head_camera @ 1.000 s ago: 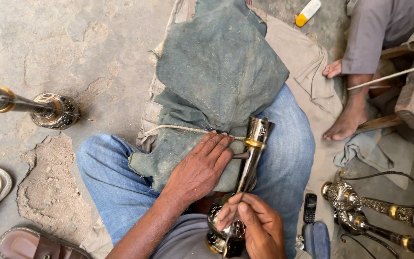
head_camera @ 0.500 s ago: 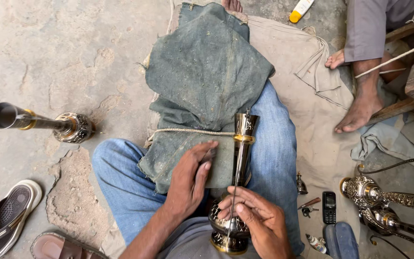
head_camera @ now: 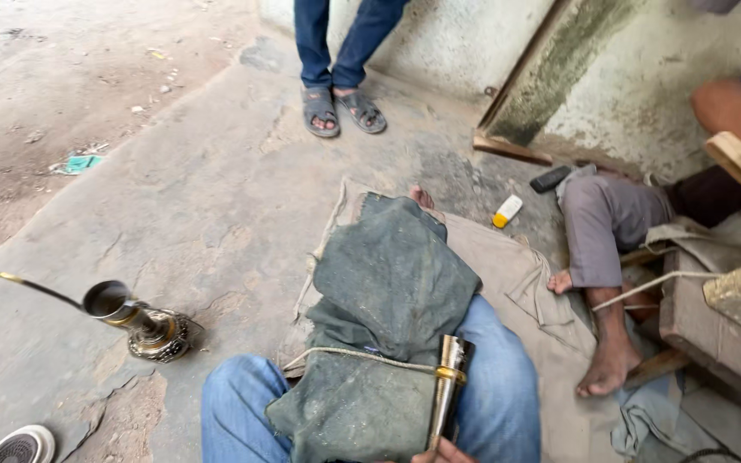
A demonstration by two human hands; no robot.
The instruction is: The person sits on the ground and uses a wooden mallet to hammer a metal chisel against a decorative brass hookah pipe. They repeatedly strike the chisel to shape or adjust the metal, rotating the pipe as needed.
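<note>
1. The view now sits higher than half a second ago: the hands have nearly dropped out at the bottom edge, and a standing person's jeans and sandals (head_camera: 342, 107) have come into sight at the top.
2. The left hand, which lay flat on the green cloth (head_camera: 383, 317) before, is now out of view.
3. Only a sliver of what is probably the right hand (head_camera: 443, 452) shows at the bottom edge, touching the lower end of the metal pipe (head_camera: 448, 386); how it grips I cannot tell.
4. The pipe stands nearly upright over the lap, its brass ring against the cord (head_camera: 362, 357) tied across the cloth.
5. On the floor (head_camera: 216, 197) to the left stands a second brass piece (head_camera: 143, 326), well apart from the pipe.
6. To the right a seated person's bare foot (head_camera: 606, 364) rests near a wooden block (head_camera: 713, 330); that person's hand holds a wooden stick (head_camera: 735, 154).
7. A small yellow-and-white bottle (head_camera: 508, 211) lies beyond the cloth.
</note>
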